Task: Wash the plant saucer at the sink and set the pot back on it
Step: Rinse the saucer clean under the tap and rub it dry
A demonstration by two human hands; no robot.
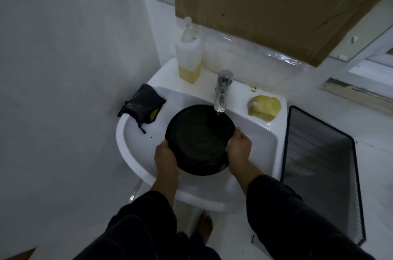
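The round black plant saucer (200,139) is held over the basin of the white sink (136,132), under the chrome tap (222,91). A thin stream of water falls from the tap onto the saucer's far rim. My left hand (165,156) grips the saucer's near left edge. On the right edge my right hand (239,145) holds it with fingers curled round the rim. The plant pot is not in view.
A dark scrubbing sponge (142,103) lies on the sink's left rim. A soap dispenser (189,57) with yellow liquid stands at the back left. Yellow soap (264,107) fills the right recess. A black mesh bin (319,166) stands to the right. Cardboard (276,4) covers the wall above.
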